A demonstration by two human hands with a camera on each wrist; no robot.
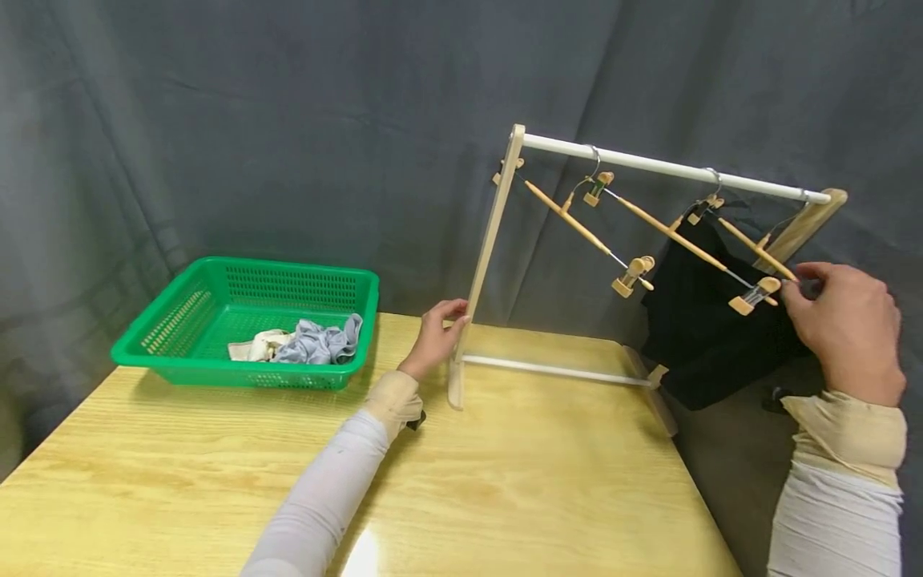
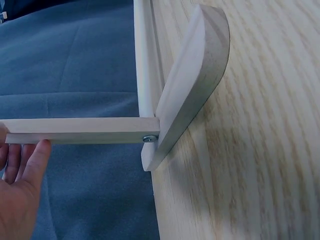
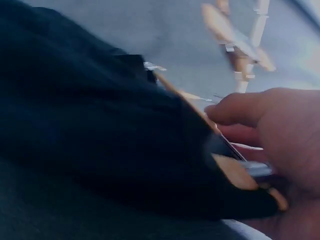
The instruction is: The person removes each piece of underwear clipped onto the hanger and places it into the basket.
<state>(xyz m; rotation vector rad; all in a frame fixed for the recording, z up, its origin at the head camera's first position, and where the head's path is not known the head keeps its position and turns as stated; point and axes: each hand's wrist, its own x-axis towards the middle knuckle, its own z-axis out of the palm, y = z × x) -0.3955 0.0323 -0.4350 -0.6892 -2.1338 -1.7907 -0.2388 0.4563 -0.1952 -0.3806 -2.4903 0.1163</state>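
Observation:
A small wooden garment rack (image 1: 485,248) with a white top rail (image 1: 663,166) stands on the table. My left hand (image 1: 435,336) grips its near left post; in the left wrist view, fingers (image 2: 37,162) lie against that post (image 2: 95,131) above the foot. On the right, my right hand (image 1: 847,320) holds the end of a wooden clip hanger (image 1: 750,239) near the rail's right end. A black garment (image 1: 710,320) hangs from this hanger, also filling much of the right wrist view. Two bare clip hangers, one in the middle (image 1: 674,232) and one farther left (image 1: 570,216), hang from the rail.
To the left, a green plastic basket (image 1: 248,375) contains a crumpled light blue cloth (image 1: 317,343) and a cream patterned cloth (image 1: 259,346). Grey curtain (image 1: 324,144) covers the back. The rack's right foot (image 1: 652,393) stands by the table's right edge.

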